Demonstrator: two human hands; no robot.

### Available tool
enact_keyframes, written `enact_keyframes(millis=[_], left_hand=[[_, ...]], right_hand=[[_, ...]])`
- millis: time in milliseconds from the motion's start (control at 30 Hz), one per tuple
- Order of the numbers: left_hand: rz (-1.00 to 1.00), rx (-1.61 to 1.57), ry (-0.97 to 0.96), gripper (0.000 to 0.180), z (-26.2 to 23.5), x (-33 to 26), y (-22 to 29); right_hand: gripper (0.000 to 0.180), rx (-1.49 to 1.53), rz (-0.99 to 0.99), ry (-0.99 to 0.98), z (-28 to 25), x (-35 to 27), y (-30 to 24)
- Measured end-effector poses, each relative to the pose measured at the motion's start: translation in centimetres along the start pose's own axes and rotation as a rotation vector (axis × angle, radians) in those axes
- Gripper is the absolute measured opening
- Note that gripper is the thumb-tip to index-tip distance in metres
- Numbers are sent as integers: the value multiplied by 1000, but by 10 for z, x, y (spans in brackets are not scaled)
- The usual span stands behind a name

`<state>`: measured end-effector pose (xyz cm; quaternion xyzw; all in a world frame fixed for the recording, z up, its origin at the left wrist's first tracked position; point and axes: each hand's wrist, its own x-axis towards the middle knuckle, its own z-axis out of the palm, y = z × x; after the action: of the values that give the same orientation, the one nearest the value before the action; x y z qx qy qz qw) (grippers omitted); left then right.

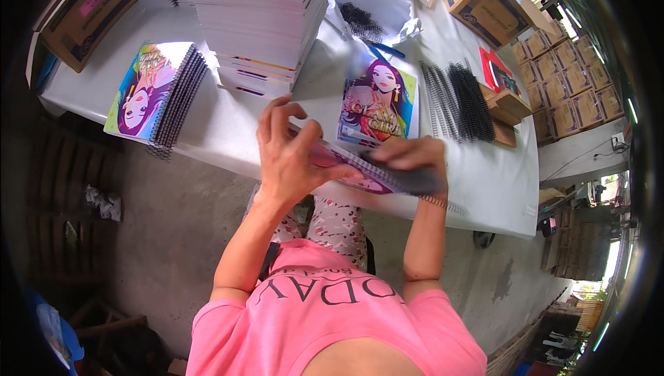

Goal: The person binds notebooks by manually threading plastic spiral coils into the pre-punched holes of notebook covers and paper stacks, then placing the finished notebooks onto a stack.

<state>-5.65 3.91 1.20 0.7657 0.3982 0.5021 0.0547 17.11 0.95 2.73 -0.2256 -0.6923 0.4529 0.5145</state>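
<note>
hands first: your left hand [289, 151] is partly open, fingers spread and curved, with the thumb and fingertips pressed onto the near end of the notebook [360, 172] you hold above the front edge of the white table [484, 182]. it grips the book's edge rather than lying flat on it. your right hand [413, 158] is curled closed over the black spiral binding [408, 181] that runs along the notebook's long side, knuckles up, fingers wrapped down around the coil; motion blur hides the fingertips, so you cannot tell how tightly they pinch.

the notebook itself is tilted, its colourful cover facing up and away from you, between both hands and just over your lap.

on the table just beyond your hands lies another notebook cover [379, 103] with a cartoon girl on it, flat and apart from your grip. to its right sits a bundle of loose black spiral coils [460, 99]. further back rises a tall stack of unbound page blocks [259, 20]. at the far left corner rests a pile of finished bound notebooks [158, 92], spirals facing right. cardboard boxes [484, 3] stand at the far right end.
</note>
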Motion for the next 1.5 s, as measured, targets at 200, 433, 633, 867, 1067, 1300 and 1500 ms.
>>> enact_keyframes(millis=[200, 433, 633, 867, 1067, 1300, 1500], left_hand=[[58, -100, 43, 60, 12, 3, -3], [-89, -282, 7, 61, 19, -4, -13], [-198, -280, -34, 68, 16, -6, -9], [-500, -711, -25, 91, 32, -24, -18], [-433, -805, -46, 83, 40, -26, -29], [-311, -742, -105, 87, 38, -22, -27], [-444, -1072, 125, 76, 38, -23, -14]], right_hand=[[26, 176, -61, -36, -7, 7, 2], [33, 133, -73, -101, 3, 24, 9], [28, 32, 4, -23, -1, 29, 17], [22, 95, -45, 38, 14, 40, 18], [29, -195, 101, -120, 5, 52, 5], [36, -134, 66, -160, 8, 55, 14], [42, -927, 183, 255, -13, 47, 14]])
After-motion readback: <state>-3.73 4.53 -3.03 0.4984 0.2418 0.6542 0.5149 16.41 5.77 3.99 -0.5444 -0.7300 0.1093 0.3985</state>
